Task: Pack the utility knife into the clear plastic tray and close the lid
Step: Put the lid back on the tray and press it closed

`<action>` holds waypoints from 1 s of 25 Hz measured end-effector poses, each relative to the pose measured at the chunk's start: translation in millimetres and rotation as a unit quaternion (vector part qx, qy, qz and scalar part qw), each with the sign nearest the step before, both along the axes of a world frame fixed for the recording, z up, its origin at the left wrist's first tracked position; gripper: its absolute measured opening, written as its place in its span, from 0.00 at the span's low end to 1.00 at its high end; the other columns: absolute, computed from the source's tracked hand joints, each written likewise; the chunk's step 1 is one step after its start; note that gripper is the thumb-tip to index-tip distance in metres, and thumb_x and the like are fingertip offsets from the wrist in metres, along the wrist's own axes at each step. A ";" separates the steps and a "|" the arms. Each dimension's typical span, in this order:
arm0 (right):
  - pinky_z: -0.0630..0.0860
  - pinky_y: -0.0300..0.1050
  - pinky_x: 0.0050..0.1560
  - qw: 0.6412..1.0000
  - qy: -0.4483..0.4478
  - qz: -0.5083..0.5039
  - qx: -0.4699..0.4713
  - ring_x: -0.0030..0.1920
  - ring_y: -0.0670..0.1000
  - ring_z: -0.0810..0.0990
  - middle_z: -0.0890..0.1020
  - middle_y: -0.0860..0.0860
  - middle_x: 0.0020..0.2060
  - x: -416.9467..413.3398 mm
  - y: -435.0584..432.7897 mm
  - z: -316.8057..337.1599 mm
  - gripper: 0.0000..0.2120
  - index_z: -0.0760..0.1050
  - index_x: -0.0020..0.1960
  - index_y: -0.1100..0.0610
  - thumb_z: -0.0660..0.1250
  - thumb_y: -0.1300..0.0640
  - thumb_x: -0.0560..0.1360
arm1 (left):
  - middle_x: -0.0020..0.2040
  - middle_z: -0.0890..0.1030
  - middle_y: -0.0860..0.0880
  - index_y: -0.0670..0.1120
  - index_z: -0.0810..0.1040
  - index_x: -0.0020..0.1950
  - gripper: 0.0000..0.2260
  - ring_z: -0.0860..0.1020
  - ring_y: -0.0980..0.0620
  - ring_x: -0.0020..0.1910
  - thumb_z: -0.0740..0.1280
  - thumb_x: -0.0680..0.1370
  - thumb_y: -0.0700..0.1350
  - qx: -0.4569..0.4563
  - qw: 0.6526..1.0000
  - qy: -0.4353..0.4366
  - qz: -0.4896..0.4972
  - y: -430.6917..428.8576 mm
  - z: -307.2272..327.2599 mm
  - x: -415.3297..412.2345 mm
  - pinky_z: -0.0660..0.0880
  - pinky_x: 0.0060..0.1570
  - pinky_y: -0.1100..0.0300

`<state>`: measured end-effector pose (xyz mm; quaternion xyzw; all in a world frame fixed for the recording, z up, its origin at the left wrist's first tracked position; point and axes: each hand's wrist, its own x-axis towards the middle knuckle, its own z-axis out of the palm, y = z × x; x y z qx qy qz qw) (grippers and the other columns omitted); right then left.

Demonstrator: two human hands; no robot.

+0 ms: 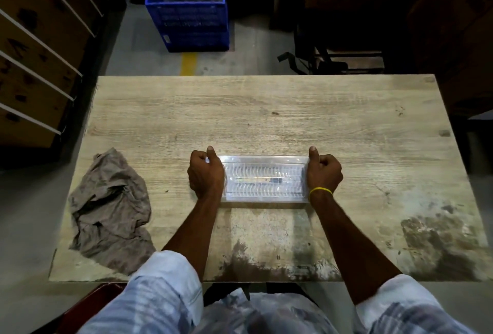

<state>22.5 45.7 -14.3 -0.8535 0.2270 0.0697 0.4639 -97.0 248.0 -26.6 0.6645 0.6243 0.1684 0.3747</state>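
Note:
A clear plastic tray (264, 162) lies flat on the wooden table (266, 120), a little in front of me, with its lid down over it. Through the lid I see the utility knife (262, 180) lying lengthwise in the middle groove. My left hand (205, 173) grips the tray's left end, fingers curled and thumb along the far left corner. My right hand (324, 172), with a yellow band on the wrist, grips the right end the same way, thumb on the far right corner.
A crumpled brown cloth (110, 211) lies on the table to the left of my left arm. Beyond the table's far edge a blue plastic crate (188, 10) stands on the floor. Cardboard boxes fill a rack at the left (32, 48).

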 end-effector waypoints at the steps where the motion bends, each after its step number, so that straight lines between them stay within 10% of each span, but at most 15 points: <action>1: 0.66 0.41 0.43 1.000 -0.010 0.002 -0.002 0.44 0.60 0.81 0.79 0.54 0.33 -1.5 0.2 1.3 0.19 0.77 0.38 0.59 0.70 0.43 0.74 | 0.41 0.80 0.50 0.47 0.75 0.46 0.13 0.80 0.41 0.47 0.63 0.80 0.56 0.004 1.000 -0.004 -0.002 -1.3 1.8 -0.7 0.72 0.44 0.53; 5: 0.72 0.49 0.56 0.983 -0.124 0.112 -0.072 0.57 0.60 0.79 0.82 0.58 0.53 -17.0 3.9 11.1 0.13 0.78 0.56 0.59 0.67 0.50 0.78 | 0.59 0.80 0.45 0.46 0.79 0.58 0.12 0.77 0.41 0.61 0.65 0.80 0.52 0.105 0.991 -0.020 -0.080 -13.2 14.8 -8.0 0.71 0.58 0.48; 10: 0.62 0.57 0.73 0.822 -0.248 0.465 -0.218 0.75 0.57 0.65 0.68 0.56 0.75 -51.5 7.6 4.2 0.25 0.69 0.73 0.56 0.58 0.48 0.79 | 0.79 0.67 0.43 0.44 0.67 0.77 0.23 0.62 0.44 0.79 0.59 0.83 0.48 0.246 0.863 0.015 -0.440 -58.5 14.1 -8.7 0.55 0.78 0.44; 13: 0.54 0.60 0.77 0.759 -0.215 0.547 -0.280 0.80 0.57 0.53 0.57 0.55 0.79 -59.8 6.2 -5.8 0.28 0.58 0.79 0.54 0.49 0.45 0.81 | 0.82 0.57 0.46 0.45 0.59 0.81 0.25 0.52 0.46 0.82 0.54 0.84 0.48 0.237 0.831 0.077 -0.497 -66.4 4.1 -14.0 0.51 0.80 0.45; 25: 0.43 0.57 0.79 0.751 -0.171 0.579 -0.267 0.80 0.54 0.43 0.47 0.51 0.81 -52.1 1.3 -7.7 0.31 0.46 0.81 0.52 0.52 0.43 0.82 | 0.83 0.49 0.44 0.42 0.52 0.82 0.29 0.47 0.43 0.82 0.56 0.84 0.50 0.208 0.821 0.073 -0.527 -63.2 10.9 -14.5 0.47 0.79 0.41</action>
